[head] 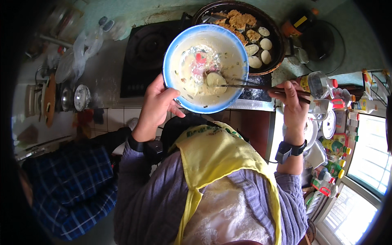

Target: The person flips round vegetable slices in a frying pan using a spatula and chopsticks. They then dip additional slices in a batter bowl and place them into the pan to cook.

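Note:
My left hand [159,102] grips the lower left rim of a white enamel basin [190,55] with a blue rim, its thumb over the edge. Pale wet batter coats the inside, and a red printed pattern shows through at the bottom. In my right hand [291,98] is a pair of dark chopsticks [254,87], their tips inside the basin at a pale batter-coated slice [216,80]. Behind the basin, partly covered by it, stands a round dark pan [277,39]. It holds browned fried pieces [237,22] and several pale coated slices [265,44].
A black cooktop [137,67] extends left of the basin. Bottles [318,84] crowd the counter at right, near a window [367,147]. A dark bottle [301,21] stands beyond the pan. At left are a metal bowl [82,97] and a person in a plaid sleeve [73,183].

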Action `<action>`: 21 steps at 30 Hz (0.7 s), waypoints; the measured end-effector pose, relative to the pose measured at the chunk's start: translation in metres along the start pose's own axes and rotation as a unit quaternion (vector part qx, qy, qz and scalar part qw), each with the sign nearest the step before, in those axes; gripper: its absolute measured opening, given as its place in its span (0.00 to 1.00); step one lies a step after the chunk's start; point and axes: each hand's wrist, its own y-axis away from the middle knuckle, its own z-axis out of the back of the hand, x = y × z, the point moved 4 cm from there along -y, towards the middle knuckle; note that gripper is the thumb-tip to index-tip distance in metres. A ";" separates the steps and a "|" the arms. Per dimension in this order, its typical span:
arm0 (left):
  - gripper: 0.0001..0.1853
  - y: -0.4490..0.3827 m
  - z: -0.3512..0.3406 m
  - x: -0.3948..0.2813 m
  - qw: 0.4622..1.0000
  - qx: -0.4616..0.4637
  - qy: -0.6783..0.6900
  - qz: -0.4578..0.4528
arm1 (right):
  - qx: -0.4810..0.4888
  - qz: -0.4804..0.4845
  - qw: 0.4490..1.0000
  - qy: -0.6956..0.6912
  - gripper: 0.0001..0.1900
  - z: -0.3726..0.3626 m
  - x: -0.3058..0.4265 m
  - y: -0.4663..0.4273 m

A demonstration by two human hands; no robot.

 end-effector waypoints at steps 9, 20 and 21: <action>0.28 -0.005 -0.013 -0.006 1.000 0.012 -0.006 -0.019 | -0.078 -0.115 0.966 -0.217 0.12 0.017 -0.063 -0.015; 0.27 -0.005 -0.011 0.001 1.000 0.015 0.000 0.003 | -0.007 0.023 1.000 -0.004 0.12 0.007 0.006 0.002; 0.27 -0.005 -0.011 0.002 1.000 0.010 -0.006 0.014 | 0.009 0.043 0.999 0.003 0.12 0.004 0.009 0.001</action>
